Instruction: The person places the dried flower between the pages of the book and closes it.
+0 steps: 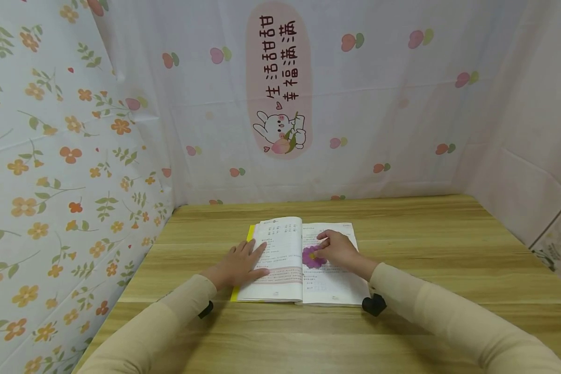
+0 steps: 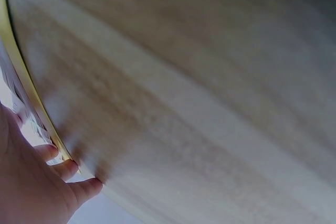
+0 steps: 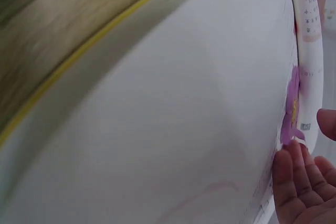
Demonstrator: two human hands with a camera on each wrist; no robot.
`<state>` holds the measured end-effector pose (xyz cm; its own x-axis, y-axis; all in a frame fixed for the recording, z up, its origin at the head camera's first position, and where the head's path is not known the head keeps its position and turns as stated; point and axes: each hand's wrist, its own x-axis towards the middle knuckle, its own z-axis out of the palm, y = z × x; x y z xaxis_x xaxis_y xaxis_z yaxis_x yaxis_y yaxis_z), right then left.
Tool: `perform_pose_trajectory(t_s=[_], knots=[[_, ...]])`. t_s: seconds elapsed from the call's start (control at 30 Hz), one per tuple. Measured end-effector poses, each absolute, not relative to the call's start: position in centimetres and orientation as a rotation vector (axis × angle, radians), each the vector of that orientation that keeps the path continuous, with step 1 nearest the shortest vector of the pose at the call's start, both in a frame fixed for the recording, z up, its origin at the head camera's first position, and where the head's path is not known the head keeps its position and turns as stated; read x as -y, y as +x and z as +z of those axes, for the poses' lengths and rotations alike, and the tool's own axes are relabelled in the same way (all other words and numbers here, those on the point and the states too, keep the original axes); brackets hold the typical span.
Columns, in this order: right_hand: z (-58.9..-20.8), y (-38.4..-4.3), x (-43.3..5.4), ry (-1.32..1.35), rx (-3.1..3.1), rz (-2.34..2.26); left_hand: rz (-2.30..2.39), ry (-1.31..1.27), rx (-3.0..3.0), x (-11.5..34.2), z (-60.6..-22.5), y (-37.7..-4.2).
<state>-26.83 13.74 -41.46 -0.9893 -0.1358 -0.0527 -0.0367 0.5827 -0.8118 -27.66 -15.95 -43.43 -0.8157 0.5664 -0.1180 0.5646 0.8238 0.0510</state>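
Observation:
A book (image 1: 280, 254) with printed pages lies spread on the wooden table. On its right page, beside the central fold, is a flat purple flower (image 1: 314, 257) with a yellow centre. My right hand (image 1: 338, 249) is over that page, its fingertips at the flower's right edge. In the right wrist view the fingertips touch the flower (image 3: 291, 106), while the thumb stands apart from them. My left hand (image 1: 241, 262) rests with spread fingers on the left page and its outer edge. The left wrist view shows its fingertips (image 2: 90, 185) past the yellow cover edge (image 2: 32, 85).
The wooden table (image 1: 425, 234) extends around the book on all sides. Behind it hangs a white cloth (image 1: 383, 104) with a rabbit print, and a flowered cloth (image 1: 65, 182) covers the left side. A pale panel (image 1: 519, 130) stands at the right.

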Motion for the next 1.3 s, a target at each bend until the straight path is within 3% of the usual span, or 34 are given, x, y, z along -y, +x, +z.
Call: perform_pose_trajectory(t_s=[0.53, 1.07, 1.3], knots=[[-40.1, -25.7, -18.4, -0.647, -2.945, -1.005, 0.03, 0.916, -2.867, 16.0, -43.4, -27.8], [-41.6, -25.0, -24.7, -1.296, -3.073, -0.351, 0.038, 0.896, -2.859, 15.9, -43.0, -27.7], [-42.3, -24.1, -26.1, -1.446, -3.004, -0.189, 0.032, 0.879, -2.854, 15.8, -43.0, -27.6]])
